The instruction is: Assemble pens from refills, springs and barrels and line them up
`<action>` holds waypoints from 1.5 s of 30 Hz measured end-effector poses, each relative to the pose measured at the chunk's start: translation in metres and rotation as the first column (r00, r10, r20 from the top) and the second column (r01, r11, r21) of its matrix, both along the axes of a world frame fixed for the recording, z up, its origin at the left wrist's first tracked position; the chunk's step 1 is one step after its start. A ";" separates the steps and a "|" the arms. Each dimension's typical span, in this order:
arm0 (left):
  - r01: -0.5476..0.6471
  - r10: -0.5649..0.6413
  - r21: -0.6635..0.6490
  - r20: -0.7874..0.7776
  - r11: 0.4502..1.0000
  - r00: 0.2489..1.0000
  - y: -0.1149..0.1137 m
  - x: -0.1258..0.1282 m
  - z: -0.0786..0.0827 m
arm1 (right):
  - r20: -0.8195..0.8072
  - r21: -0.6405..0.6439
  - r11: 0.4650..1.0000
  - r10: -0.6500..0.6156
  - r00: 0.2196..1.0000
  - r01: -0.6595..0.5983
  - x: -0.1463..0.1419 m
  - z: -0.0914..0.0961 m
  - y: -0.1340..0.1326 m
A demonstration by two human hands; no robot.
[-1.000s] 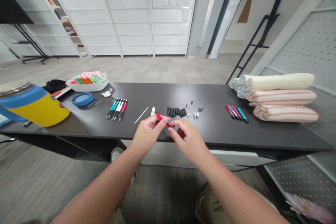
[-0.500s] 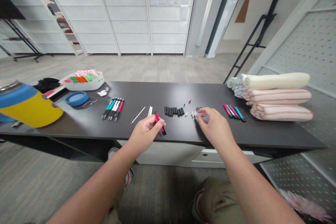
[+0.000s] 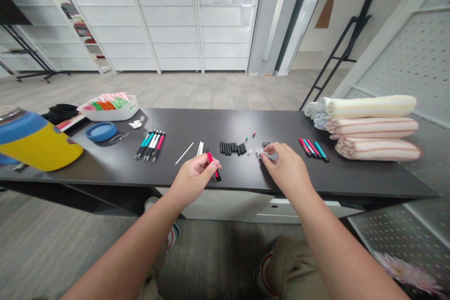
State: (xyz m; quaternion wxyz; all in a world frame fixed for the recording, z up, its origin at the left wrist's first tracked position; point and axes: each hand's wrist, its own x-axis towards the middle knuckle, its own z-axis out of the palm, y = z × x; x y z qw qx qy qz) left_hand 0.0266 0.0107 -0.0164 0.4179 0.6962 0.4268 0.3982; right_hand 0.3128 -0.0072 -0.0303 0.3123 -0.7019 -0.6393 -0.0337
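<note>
One pink barrel [image 3: 210, 157] is gripped in the fingers of the left hand [image 3: 192, 176] over the bench [image 3: 242, 176]; the right hand [image 3: 287, 168] curls its fingers at small parts [image 3: 258, 153], grip unclear.

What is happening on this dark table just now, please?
A person holds a pink and black pen piece in the left hand. The right hand is down at a cluster of small parts; whether it grips one is hidden. Short black tubes lie in a row between the hands, slightly beyond. Pens lie off to the left, and pink and teal pen bodies to the right.
</note>
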 end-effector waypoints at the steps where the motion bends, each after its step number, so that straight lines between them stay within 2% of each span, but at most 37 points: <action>1: 0.002 -0.002 -0.001 0.000 1.000 1.000 0.000 0.000 0.000 | -0.003 -0.006 1.000 -0.005 1.000 0.005 0.000 0.001 0.000; 19: 0.046 -0.046 -0.027 -0.010 0.999 0.999 -0.001 0.001 0.001 | 0.023 -0.106 0.992 -0.066 0.998 0.068 -0.003 0.005 0.006; 23: 0.042 -0.043 -0.031 -0.018 0.999 0.999 -0.001 0.001 0.001 | -0.001 -0.058 0.997 -0.060 0.998 0.060 -0.002 0.004 0.005; 28: 0.043 -0.044 -0.026 -0.025 0.999 0.999 0.000 0.001 0.001 | -0.095 0.085 0.994 0.079 0.992 -0.071 -0.002 0.003 0.006; 35: 0.050 -0.050 -0.008 -0.034 0.999 0.998 0.000 0.000 -0.003 | -0.002 0.168 0.946 0.280 0.960 -0.276 -0.001 -0.001 0.021; 45: 0.053 -0.054 -0.007 -0.040 0.999 0.998 0.001 0.001 -0.002 | 0.036 0.162 0.938 0.304 0.952 -0.305 -0.003 -0.004 0.024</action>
